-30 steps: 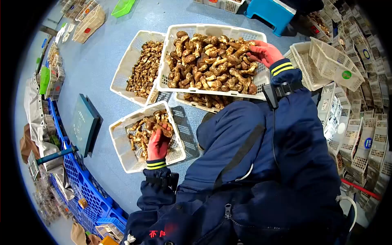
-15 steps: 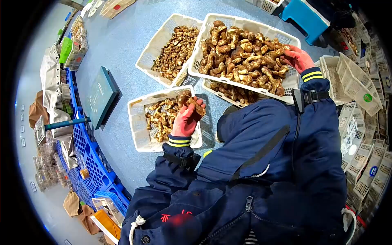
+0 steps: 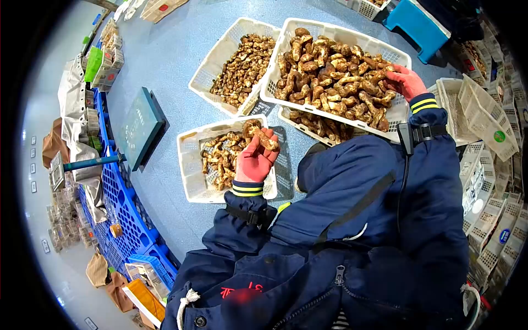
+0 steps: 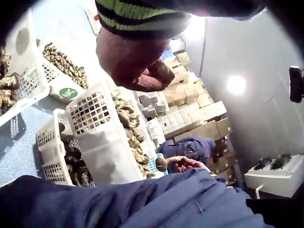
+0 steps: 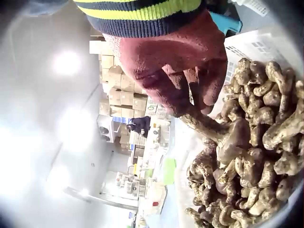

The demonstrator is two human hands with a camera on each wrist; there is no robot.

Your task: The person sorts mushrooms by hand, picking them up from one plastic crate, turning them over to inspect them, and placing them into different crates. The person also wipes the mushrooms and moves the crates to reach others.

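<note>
Below the fingers of the left hand (image 3: 256, 164), curled round a mushroom (image 3: 267, 142), sits a small crate (image 3: 191, 165), while the right hand (image 3: 408, 83) pinches another mushroom (image 5: 206, 127) above a heaped crate (image 3: 398, 116).

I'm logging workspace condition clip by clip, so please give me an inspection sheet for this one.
Surface: blue floor.
Job's things: brown mushrooms piled in the heaped crate; fewer in the near crate; small ones in the far crate.
Clutter: teal platform, blue pallet, blue stool.
Grips: left grip holds a mushroom at the near crate; right grip pinches another mushroom by its stem.
Cables: dark line below the right wrist device, possibly a cord; cannot tell.
Surroundings: white crates at right; stacked cartons in the right wrist view.
</note>
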